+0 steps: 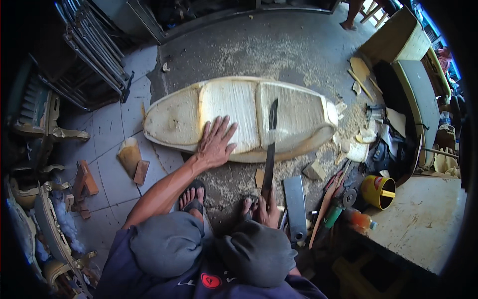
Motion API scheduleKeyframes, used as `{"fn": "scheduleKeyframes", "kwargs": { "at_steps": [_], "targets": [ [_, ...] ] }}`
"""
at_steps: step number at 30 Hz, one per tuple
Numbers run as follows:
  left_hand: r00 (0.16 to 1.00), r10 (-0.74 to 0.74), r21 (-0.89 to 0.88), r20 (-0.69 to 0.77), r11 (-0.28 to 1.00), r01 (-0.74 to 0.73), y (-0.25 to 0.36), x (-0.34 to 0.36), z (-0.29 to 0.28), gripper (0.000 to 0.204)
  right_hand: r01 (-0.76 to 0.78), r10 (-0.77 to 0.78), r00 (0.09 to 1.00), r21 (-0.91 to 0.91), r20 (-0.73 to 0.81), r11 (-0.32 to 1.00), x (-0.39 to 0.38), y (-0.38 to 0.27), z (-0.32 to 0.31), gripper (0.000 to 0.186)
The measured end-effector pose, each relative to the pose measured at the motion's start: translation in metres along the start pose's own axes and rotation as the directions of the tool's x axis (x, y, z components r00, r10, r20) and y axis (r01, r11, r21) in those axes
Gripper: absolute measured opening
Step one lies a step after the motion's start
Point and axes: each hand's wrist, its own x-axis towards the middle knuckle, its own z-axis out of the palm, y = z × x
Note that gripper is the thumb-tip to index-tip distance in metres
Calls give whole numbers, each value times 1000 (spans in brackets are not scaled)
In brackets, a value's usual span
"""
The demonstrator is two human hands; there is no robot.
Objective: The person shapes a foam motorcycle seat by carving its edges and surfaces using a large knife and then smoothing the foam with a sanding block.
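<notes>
A long, pale foam motorcycle seat [229, 112] lies crosswise on the floor before me, with raised ridges across it. My left hand [216, 144] rests flat on its near middle part, fingers spread. In my right hand [268, 212], low beside my knee, is the handle of a long, dark-bladed knife [269, 164]. The blade points away from me and reaches over the right section of the seat. Part of the blade is blurred, and I cannot tell whether it touches the foam. My fingers partly hide the handle.
A flat metal bar [295, 207], an angle grinder [343, 203] and a yellow tub [377, 192] are at the right, by a low worn table [423, 219]. Foam crumbs [264, 52] litter the floor. Folded metal chairs [94, 55] lean at the far left. Wooden blocks [85, 179] lie nearer.
</notes>
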Motion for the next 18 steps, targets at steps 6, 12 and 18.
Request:
{"fn": "scheduleKeyframes", "kwargs": {
  "at_steps": [6, 12, 18],
  "targets": [
    [995, 24, 5, -92, 1000, -23, -8, 1, -2, 70, -68, 70, 996, -35, 49, 997, 51, -48, 12, 58],
    [996, 49, -24, -69, 998, -51, -5, 10, -3, 71, 321, -333, 938, -123, -94, 939, 13, 21, 18, 61],
    [998, 39, -48, -55, 998, -42, -14, -1, 0, 70, 242, -247, 968, -134, -28, 961, 41, -8, 30, 58]
  ]
}}
